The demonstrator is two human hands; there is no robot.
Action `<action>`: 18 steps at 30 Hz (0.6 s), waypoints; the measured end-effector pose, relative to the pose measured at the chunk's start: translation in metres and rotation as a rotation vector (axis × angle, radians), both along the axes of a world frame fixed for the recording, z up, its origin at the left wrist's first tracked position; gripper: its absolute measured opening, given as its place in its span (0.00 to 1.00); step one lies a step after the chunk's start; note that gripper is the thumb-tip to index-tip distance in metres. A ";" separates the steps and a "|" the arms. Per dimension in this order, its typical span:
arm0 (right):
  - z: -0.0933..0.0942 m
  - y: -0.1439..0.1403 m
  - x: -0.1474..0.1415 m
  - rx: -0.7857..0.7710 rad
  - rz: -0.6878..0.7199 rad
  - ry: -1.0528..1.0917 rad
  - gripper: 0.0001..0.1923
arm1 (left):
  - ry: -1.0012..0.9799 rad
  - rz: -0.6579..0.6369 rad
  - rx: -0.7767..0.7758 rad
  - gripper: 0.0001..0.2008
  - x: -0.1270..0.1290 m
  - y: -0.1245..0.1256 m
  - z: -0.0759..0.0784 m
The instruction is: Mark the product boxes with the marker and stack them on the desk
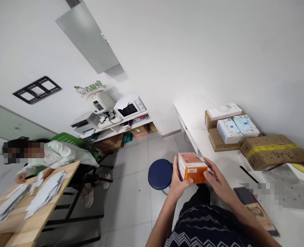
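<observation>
While the orange carton (pixel 193 167) sits lifted above the lap, just off the near edge of the white counter (pixel 193 113), the left hand (pixel 178 180) clasps its left side with the thumb along the near bottom edge, and the right hand (pixel 217 180) closes on the right side, fingers spread along the barcode face. To my eye the carton is being turned over for a look, and that goes best with both palms kept flat on opposite faces and the thumbs low, so the thin card does not dent or slip toward the floor. Below the hands stands 1 round blue stool (pixel 160 174). On the counter I count 3 brown cardboard boxes, the largest (pixel 275 151) banded with yellow tape, plus 1 flat white box (pixel 224 111) and 2 wrapped tissue packs (pixel 236 128) stacked on the others; 1 dark phone (pixel 244 195) lies nearer the person, touching 1 printed booklet (pixel 262 214). Across the room 1 other person (pixel 61 152) leans over a wooden table (pixel 38 219) spread with white papers (pixel 46 190), too overlapped to count, and 1 microwave (pixel 130 108) sits on the far shelf.
</observation>
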State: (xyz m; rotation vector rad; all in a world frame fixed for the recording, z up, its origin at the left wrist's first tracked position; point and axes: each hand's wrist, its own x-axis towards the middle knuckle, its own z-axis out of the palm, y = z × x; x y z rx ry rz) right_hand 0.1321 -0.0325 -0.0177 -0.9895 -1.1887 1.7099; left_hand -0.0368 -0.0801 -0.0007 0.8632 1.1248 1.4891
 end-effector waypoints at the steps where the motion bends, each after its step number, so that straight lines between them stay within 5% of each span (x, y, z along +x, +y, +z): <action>1: 0.002 -0.002 0.000 -0.030 0.037 0.060 0.40 | -0.014 -0.039 0.026 0.68 0.001 -0.001 0.001; 7: 0.007 -0.010 -0.001 -0.200 0.051 0.270 0.32 | 0.105 -0.236 0.133 0.67 0.000 -0.001 -0.001; 12: 0.002 -0.008 0.005 -0.041 -0.029 0.159 0.32 | 0.150 -0.309 0.028 0.65 -0.005 0.001 -0.007; 18: -0.002 -0.002 0.008 0.172 -0.050 -0.048 0.30 | -0.137 -0.482 -0.138 0.70 -0.012 -0.001 -0.009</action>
